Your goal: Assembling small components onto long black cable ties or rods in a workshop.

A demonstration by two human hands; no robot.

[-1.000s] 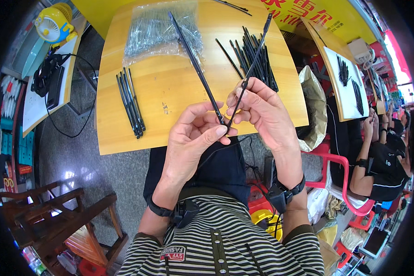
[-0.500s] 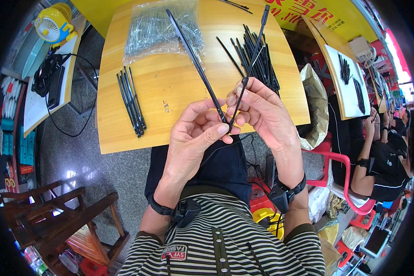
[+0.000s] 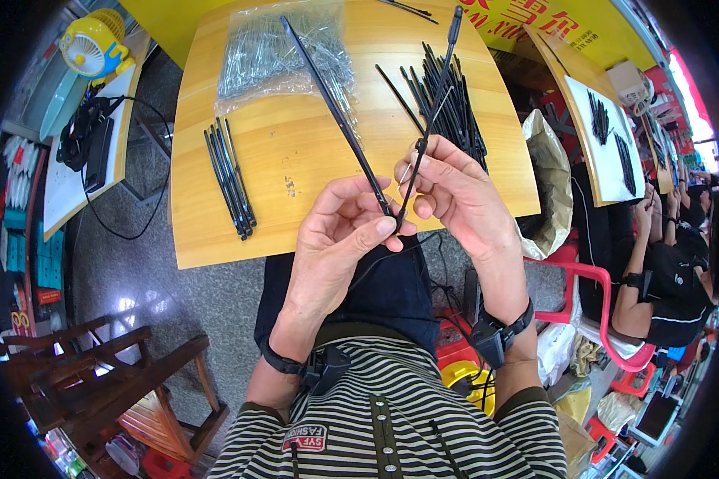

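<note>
Two thin black strips are held in the centre of the frame, their lower ends meeting like a narrow V: the left strip (image 3: pixel 330 96) and the right strip (image 3: pixel 437 88). The left hand (image 3: pixel 333 231) has its grip pinching the lower ends between thumb and fingers. The right hand (image 3: pixel 470 195) pinches the right strip a little higher; near its fingertips a thin pale wire (image 3: pixel 442 102) shows, but its ends I cannot tell.

The strips look light, rather stiff but springy along their length, and maybe smooth to the touch. I judge it is better to take them close to the joint, because the long free ends could swing. The wire seems easy to bend.

The desk (image 3: pixel 284 215) is pale wood. On it lie a few black strips (image 3: pixel 230 180) at centre left, a clear bag of thin wires (image 3: pixel 284 52) at upper left, and a black pile (image 3: pixel 459 120) at upper right. Around are a grey floor (image 3: pixel 160 295), a yellow fan (image 3: pixel 92 44) in the upper left and a co-worker (image 3: pixel 671 267) at the right edge.
</note>
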